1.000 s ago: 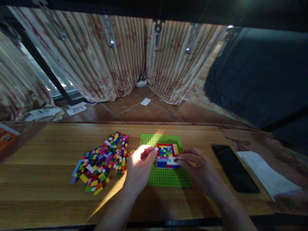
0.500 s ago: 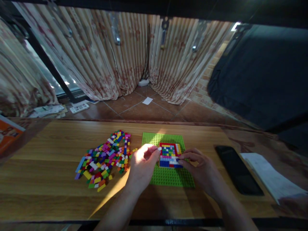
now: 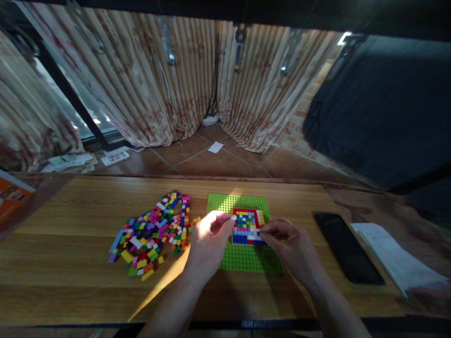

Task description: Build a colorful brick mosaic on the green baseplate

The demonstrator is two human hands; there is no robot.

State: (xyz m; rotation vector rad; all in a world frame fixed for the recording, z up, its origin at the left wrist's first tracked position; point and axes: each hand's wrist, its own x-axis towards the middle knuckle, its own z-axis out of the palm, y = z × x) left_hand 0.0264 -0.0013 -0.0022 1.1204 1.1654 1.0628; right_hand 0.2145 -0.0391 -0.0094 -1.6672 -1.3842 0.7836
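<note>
A green studded baseplate (image 3: 239,260) lies on the table with a block of colourful toy bricks (image 3: 246,220) built on it, edged in red, yellow, white and blue. My left hand (image 3: 211,239) is at the block's left side, thumb and forefinger pinching a small white brick (image 3: 234,218). On the other side, my right hand (image 3: 291,241) has its fingertips pressed together at the block's right edge, near white and blue bricks. Whatever sits between those fingertips is too small to make out.
Left of the baseplate spreads a pile of loose bricks (image 3: 155,230). A black phone (image 3: 348,249) and white paper (image 3: 394,258) lie to the right on the wooden table (image 3: 70,286). An orange printed item (image 3: 12,197) is at the far left.
My right hand's fingertips have shifted slightly and closed more tightly at the block's right edge. My left hand keeps its pinch on the white brick, almost still.
</note>
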